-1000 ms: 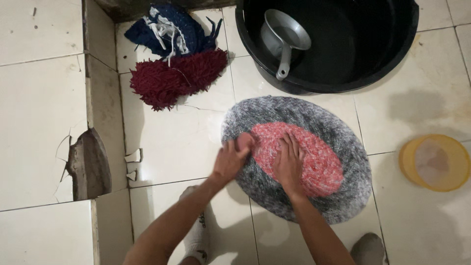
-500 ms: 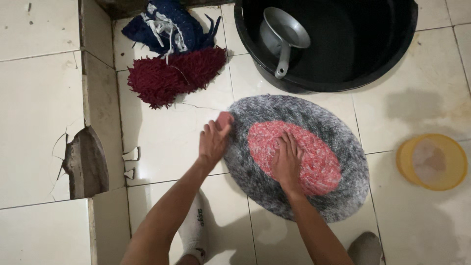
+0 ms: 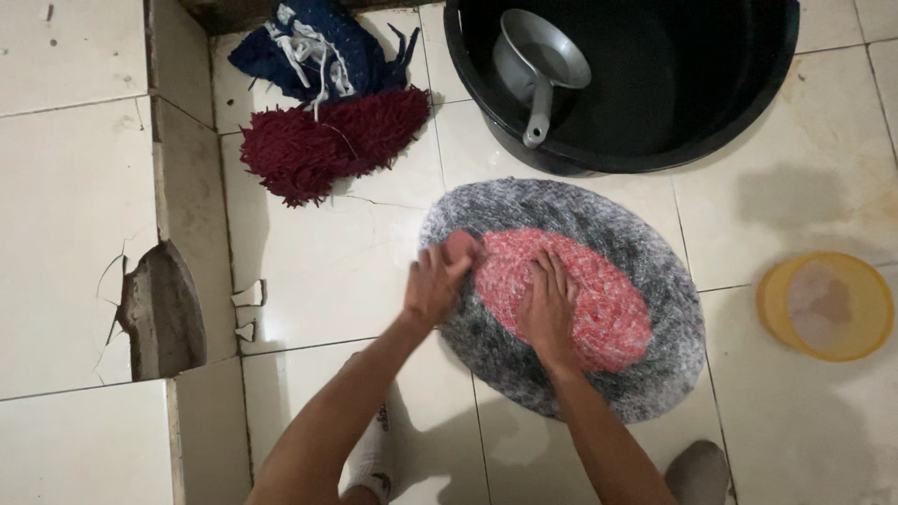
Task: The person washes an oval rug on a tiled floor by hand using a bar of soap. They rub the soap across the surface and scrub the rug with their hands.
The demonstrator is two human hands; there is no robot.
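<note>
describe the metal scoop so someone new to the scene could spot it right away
Find the big black tub at the top of the tiled floor, just above the oval grey and pink mat. The metal scoop lies inside it, against the left wall, handle pointing down toward the mat. It is the only shiny grey thing there; the yellow bowl sits outside, on the right.

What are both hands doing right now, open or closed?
Left hand: closed around a small pinkish object, on the oval mat edge.
Right hand: open, flat on the mat's red centre.
</note>
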